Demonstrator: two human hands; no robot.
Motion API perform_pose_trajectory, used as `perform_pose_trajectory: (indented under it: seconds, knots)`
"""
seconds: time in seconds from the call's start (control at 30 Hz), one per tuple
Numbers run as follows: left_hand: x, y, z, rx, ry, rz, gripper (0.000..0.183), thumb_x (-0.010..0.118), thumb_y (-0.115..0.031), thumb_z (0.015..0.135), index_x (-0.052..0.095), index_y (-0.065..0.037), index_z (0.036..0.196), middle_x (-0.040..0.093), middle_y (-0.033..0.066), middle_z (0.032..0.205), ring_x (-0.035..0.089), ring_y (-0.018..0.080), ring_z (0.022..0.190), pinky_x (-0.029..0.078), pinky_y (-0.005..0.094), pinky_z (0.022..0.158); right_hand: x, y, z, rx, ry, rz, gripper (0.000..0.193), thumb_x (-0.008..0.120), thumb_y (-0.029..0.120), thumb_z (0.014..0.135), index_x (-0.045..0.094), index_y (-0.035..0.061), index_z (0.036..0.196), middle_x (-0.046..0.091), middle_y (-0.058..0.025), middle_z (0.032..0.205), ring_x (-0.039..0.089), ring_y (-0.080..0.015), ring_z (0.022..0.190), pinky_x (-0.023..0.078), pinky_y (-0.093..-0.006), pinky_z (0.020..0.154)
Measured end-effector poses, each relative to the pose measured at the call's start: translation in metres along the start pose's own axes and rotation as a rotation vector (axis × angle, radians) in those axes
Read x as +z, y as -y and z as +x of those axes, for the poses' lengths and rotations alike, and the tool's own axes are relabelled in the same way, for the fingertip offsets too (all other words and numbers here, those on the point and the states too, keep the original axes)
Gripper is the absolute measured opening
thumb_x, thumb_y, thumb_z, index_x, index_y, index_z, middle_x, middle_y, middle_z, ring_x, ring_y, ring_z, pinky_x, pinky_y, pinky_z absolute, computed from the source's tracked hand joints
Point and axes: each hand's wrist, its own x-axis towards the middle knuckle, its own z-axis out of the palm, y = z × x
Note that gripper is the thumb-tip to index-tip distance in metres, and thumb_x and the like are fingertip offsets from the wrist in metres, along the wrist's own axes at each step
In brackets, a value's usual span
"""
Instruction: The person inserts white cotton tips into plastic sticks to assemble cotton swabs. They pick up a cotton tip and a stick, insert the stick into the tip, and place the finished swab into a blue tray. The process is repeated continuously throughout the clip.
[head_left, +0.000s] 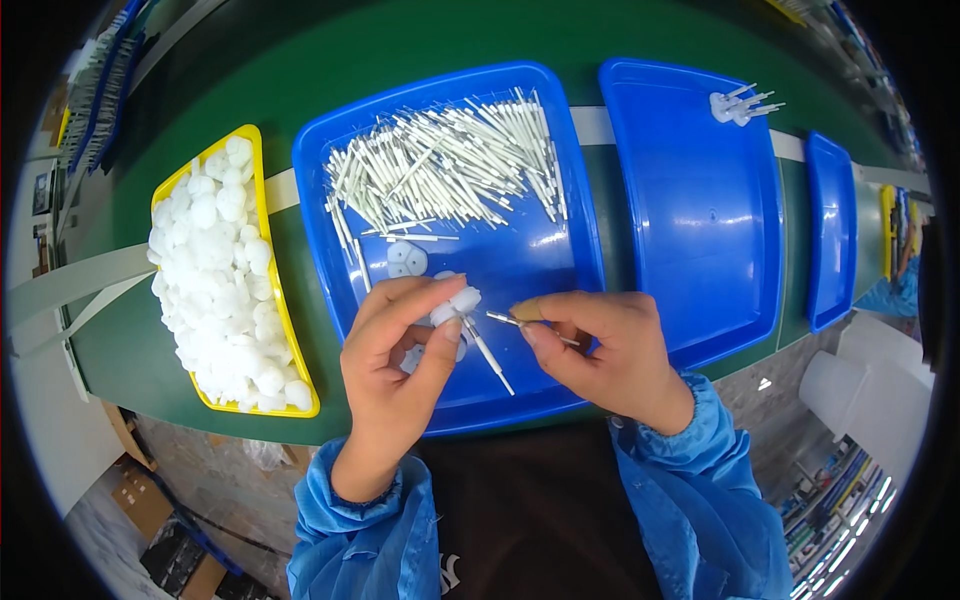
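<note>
Between the thumb and fingers of my left hand [392, 352] is a small white plastic piece [463, 300]. A thin white rod [487, 358] sticks out of it, slanting down to the right. My right hand [622, 348] pinches another thin rod [504, 318], its metal tip pointing left at the plastic piece, a short gap apart. Both hands are over the near part of a blue tray [585, 225]. A heap of white rods [440, 165] fills the tray's far part. A loose white piece with holes [407, 259] lies just beyond my left hand; others are partly hidden behind it.
To the left, a yellow tray [262, 190] is heaped with white plastic pieces [222, 270]. On the right stands a second blue tray [700, 260] with a white piece bearing several rods [742, 106] in its far corner. A smaller blue tray [830, 235] stands farther right on the green table [400, 35].
</note>
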Motion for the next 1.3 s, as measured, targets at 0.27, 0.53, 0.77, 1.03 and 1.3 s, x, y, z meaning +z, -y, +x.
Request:
perform_pose_trajectory:
  seconds: [0.27, 0.53, 0.77, 1.03, 1.3]
  knots:
    - [0.002, -0.001, -0.002, 0.032, -0.022, 0.123, 0.038, 0.077, 0.011, 0.098, 0.079, 0.0, 0.134, 0.07, 0.0126, 0.125, 0.076, 0.0184, 0.107, 0.065, 0.0266, 0.085, 0.008, 0.002, 0.0, -0.234, -0.091, -0.205, 0.021, 0.089, 0.01, 0.09, 0.083, 0.008, 0.11, 0.075, -0.0084, 0.076, 0.071, -0.0248, 0.058, 0.055, -0.0346, 0.055]
    - [0.002, 0.001, -0.002, 0.096, -0.033, 0.156, 0.038, 0.078, 0.011, 0.096, 0.081, -0.002, 0.131, 0.077, 0.0162, 0.129, 0.078, 0.0205, 0.109, 0.065, 0.0284, 0.086, 0.014, 0.001, 0.003, -0.144, -0.02, -0.221, 0.015, 0.089, 0.018, 0.093, 0.081, 0.0101, 0.103, 0.073, -0.0079, 0.072, 0.072, -0.0262, 0.059, 0.052, -0.0375, 0.052]
    - [0.001, 0.002, -0.004, 0.075, 0.026, 0.225, 0.038, 0.078, 0.01, 0.096, 0.081, -0.003, 0.131, 0.083, 0.0159, 0.125, 0.08, 0.0224, 0.105, 0.065, 0.0305, 0.085, 0.024, 0.0, 0.005, 0.062, 0.032, 0.022, 0.015, 0.087, 0.021, 0.096, 0.079, 0.0086, 0.099, 0.071, -0.0079, 0.069, 0.071, -0.0272, 0.057, 0.052, -0.038, 0.052]
    - [0.0, -0.007, -0.004, 0.213, 0.021, 0.562, 0.043, 0.082, 0.01, 0.089, 0.083, -0.004, 0.129, 0.084, 0.0172, 0.107, 0.082, 0.0293, 0.088, 0.064, 0.0353, 0.08, 0.026, 0.0, 0.009, -0.243, -0.099, -0.367, 0.013, 0.085, 0.018, 0.097, 0.078, 0.0079, 0.098, 0.072, -0.0084, 0.071, 0.069, -0.0299, 0.057, 0.05, -0.0369, 0.052]
    - [0.0, -0.008, -0.01, 0.209, 0.015, 0.543, 0.046, 0.085, 0.008, 0.086, 0.083, -0.003, 0.131, 0.084, 0.0175, 0.105, 0.083, 0.0313, 0.088, 0.064, 0.037, 0.081, 0.021, 0.004, 0.014, 0.017, 0.041, -0.026, 0.012, 0.085, 0.017, 0.098, 0.08, 0.006, 0.098, 0.072, -0.0104, 0.071, 0.069, -0.0258, 0.056, 0.051, -0.0341, 0.054]
